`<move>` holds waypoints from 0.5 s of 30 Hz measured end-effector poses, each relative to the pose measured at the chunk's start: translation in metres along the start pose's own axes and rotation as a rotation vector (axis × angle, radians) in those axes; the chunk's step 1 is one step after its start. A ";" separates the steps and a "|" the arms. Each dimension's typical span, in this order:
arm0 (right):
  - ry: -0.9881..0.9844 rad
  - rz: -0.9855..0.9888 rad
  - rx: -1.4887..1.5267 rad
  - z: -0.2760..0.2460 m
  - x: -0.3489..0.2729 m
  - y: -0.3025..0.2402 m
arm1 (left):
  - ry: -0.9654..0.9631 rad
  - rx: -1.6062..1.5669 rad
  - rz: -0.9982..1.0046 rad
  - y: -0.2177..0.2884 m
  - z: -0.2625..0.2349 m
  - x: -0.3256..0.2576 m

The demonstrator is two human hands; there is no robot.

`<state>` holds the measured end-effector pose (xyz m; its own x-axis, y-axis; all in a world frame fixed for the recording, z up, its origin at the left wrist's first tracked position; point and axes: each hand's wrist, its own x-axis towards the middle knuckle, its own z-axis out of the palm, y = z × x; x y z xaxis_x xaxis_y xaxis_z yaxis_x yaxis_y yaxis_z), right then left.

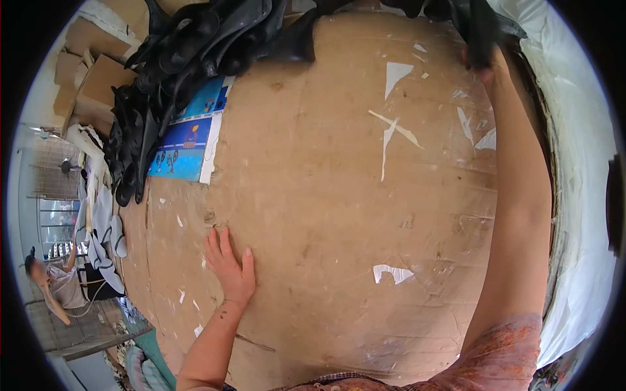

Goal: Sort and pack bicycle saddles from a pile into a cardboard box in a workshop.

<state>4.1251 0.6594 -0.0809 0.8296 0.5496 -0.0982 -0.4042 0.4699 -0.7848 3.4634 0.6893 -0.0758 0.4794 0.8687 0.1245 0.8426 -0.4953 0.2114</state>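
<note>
My left hand (229,267) lies flat on the brown cardboard (306,215) that covers the work surface, fingers stretched out, with nothing in it. My right arm reaches to the far right, where my right hand (493,66) grips a black rubbery piece (481,39). That piece is blurred and hides most of the fingers. A heap of similar black rubbery pieces (189,45), long and curved with hollow ends, fills the far left of the surface. Several more lie along the far edge, partly cut off by the picture.
A blue printed sheet (189,140) shows beside the heap. White paper scraps (393,274) stick to the cardboard. Brown boxes (104,91) stand at far left. White plastic sheeting (577,195) borders the right edge. Another person (62,287) is beyond the left edge, near pale, flat pieces (104,260).
</note>
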 end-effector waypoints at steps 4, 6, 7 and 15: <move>-0.258 -0.128 0.158 0.018 -0.030 -0.015 | 0.006 0.009 0.022 0.002 0.004 -0.001; 0.048 -0.005 0.122 0.023 -0.040 -0.015 | -0.001 0.002 0.015 0.010 0.004 0.000; 0.204 0.057 0.041 0.063 -0.078 0.003 | -0.004 0.034 -0.012 0.007 -0.003 -0.002; -0.862 -0.200 -1.177 0.215 -0.237 0.049 | 0.012 0.053 -0.033 -0.005 -0.001 -0.004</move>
<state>3.8256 0.7007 0.0351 0.1818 0.9753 0.1251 0.5767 -0.0027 -0.8170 3.4572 0.6881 -0.0768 0.4479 0.8845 0.1303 0.8700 -0.4648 0.1646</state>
